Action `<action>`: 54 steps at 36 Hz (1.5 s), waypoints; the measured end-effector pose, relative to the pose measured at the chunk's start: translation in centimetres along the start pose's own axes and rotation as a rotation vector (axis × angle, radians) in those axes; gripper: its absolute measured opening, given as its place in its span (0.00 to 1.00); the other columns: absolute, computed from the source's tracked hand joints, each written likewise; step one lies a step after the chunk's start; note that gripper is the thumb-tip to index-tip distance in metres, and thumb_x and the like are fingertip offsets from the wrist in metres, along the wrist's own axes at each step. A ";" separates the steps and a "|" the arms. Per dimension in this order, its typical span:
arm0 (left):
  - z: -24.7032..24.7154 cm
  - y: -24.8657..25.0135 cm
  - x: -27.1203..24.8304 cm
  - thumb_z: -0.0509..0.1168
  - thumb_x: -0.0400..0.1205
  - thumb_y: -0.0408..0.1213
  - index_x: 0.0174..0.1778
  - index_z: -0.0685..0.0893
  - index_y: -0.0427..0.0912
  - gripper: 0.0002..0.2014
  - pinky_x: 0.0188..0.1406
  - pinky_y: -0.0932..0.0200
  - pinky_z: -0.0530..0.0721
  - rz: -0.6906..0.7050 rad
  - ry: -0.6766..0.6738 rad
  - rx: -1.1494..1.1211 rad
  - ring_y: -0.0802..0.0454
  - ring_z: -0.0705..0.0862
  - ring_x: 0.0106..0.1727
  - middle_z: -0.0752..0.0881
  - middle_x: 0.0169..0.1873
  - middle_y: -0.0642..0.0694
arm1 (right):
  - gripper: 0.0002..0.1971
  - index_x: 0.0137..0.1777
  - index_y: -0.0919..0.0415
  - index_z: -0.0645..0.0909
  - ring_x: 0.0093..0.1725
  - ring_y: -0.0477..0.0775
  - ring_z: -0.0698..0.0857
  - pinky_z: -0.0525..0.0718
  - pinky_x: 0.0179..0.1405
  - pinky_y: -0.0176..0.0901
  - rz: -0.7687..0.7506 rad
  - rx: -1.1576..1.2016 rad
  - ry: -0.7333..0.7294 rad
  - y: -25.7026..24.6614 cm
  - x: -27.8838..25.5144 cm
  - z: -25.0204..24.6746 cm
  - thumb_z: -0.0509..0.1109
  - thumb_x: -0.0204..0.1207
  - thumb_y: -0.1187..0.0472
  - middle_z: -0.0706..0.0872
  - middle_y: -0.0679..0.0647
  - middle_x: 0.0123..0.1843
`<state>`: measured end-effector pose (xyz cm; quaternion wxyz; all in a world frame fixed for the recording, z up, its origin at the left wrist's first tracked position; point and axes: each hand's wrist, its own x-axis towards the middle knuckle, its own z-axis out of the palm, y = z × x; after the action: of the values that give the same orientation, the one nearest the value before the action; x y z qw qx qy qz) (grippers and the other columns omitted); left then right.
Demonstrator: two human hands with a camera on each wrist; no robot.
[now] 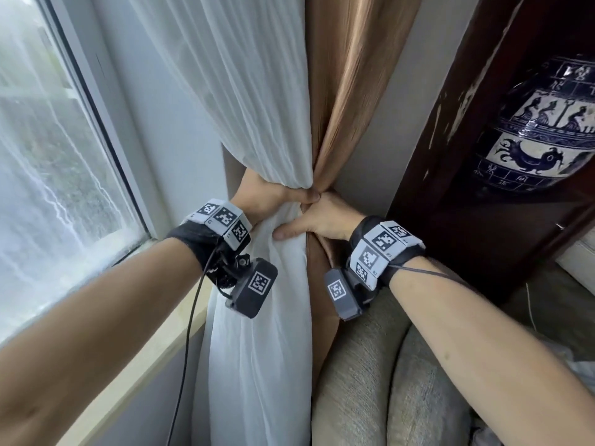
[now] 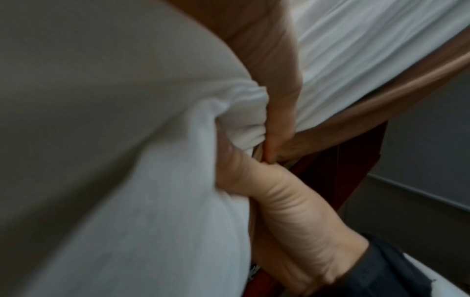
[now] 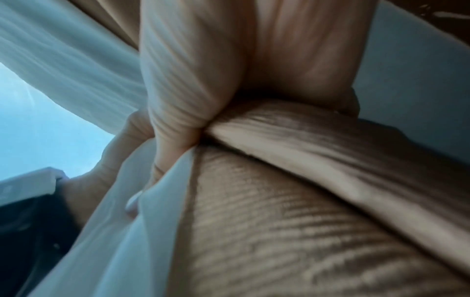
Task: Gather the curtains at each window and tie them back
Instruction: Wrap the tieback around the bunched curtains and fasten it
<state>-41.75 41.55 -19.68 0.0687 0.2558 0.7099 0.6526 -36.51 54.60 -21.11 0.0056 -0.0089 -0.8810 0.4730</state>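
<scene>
A white sheer curtain point(image 1: 251, 91) and a tan curtain point(image 1: 351, 75) hang together beside the window and are bunched into one waist. My left hand point(image 1: 283, 196) wraps this waist from the left, with its thumb lying across the front. My right hand point(image 1: 312, 220) grips the bundle just below from the right, its thumb pressed on the white cloth. In the left wrist view the white curtain point(image 2: 127, 180) is squeezed between the left thumb point(image 2: 277, 84) and the right hand point(image 2: 292, 211). In the right wrist view a flat tan strip point(image 3: 330, 152) crosses the tan curtain point(image 3: 267, 231); its ends are hidden.
The window pane point(image 1: 48, 156) and its pale sill point(image 1: 154, 342) are on the left. A grey padded seat point(image 1: 370, 381) stands below the right arm. To the right, a dark wooden cabinet point(image 1: 450, 140) holds a blue-and-white vase point(image 1: 541, 140).
</scene>
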 end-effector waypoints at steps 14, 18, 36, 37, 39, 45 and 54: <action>-0.4 -1.9 2.5 0.88 0.44 0.53 0.61 0.86 0.44 0.47 0.62 0.44 0.86 -0.023 0.143 0.105 0.51 0.88 0.60 0.90 0.56 0.51 | 0.36 0.62 0.56 0.79 0.58 0.45 0.83 0.79 0.59 0.39 0.134 0.262 0.429 -0.6 -1.5 -3.8 0.84 0.55 0.41 0.86 0.45 0.58; -0.4 -0.1 1.6 0.87 0.49 0.45 0.58 0.87 0.44 0.39 0.63 0.51 0.85 -0.058 0.113 0.132 0.55 0.88 0.58 0.90 0.54 0.53 | 0.18 0.30 0.60 0.78 0.27 0.52 0.77 0.76 0.27 0.42 0.146 0.215 0.372 -0.9 -1.8 -3.4 0.77 0.65 0.47 0.80 0.56 0.28; 0.6 0.2 0.7 0.87 0.52 0.44 0.68 0.81 0.47 0.46 0.60 0.56 0.84 -0.218 0.235 0.157 0.52 0.85 0.59 0.87 0.58 0.54 | 0.41 0.58 0.60 0.70 0.54 0.52 0.74 0.71 0.47 0.41 0.154 -0.382 0.241 0.8 -3.8 0.8 0.88 0.50 0.45 0.75 0.52 0.55; 0.6 0.4 0.5 0.87 0.49 0.46 0.68 0.82 0.47 0.47 0.61 0.55 0.85 -0.224 0.237 0.158 0.52 0.86 0.59 0.88 0.57 0.53 | 0.40 0.56 0.59 0.71 0.53 0.52 0.76 0.72 0.44 0.40 0.169 -0.386 0.226 0.6 -3.8 0.5 0.88 0.49 0.46 0.76 0.52 0.54; 0.6 0.5 0.3 0.87 0.46 0.47 0.66 0.83 0.48 0.47 0.62 0.52 0.86 -0.232 0.229 0.156 0.52 0.87 0.58 0.89 0.56 0.53 | 0.34 0.50 0.56 0.71 0.49 0.52 0.77 0.73 0.35 0.41 0.199 -0.397 0.176 0.4 -3.5 -0.2 0.88 0.50 0.51 0.78 0.52 0.52; 0.4 0.5 0.3 0.87 0.53 0.44 0.69 0.81 0.46 0.46 0.54 0.60 0.82 -0.226 0.218 0.139 0.52 0.85 0.59 0.87 0.59 0.52 | 0.21 0.40 0.57 0.75 0.36 0.50 0.80 0.87 0.36 0.49 0.228 -0.238 0.009 0.2 -3.2 -2.5 0.85 0.58 0.69 0.78 0.51 0.37; -0.3 0.5 0.1 0.87 0.58 0.43 0.69 0.80 0.45 0.42 0.58 0.57 0.82 -0.183 0.172 0.149 0.52 0.84 0.60 0.86 0.59 0.52 | 0.14 0.38 0.55 0.85 0.41 0.52 0.79 0.76 0.33 0.34 0.272 -0.293 0.183 1.3 -3.2 -3.7 0.70 0.64 0.77 0.80 0.48 0.31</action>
<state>-41.88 41.32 -19.10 0.0477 0.1375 0.7799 0.6088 -33.26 58.30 -20.15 0.0204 -0.1716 -0.9268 0.3334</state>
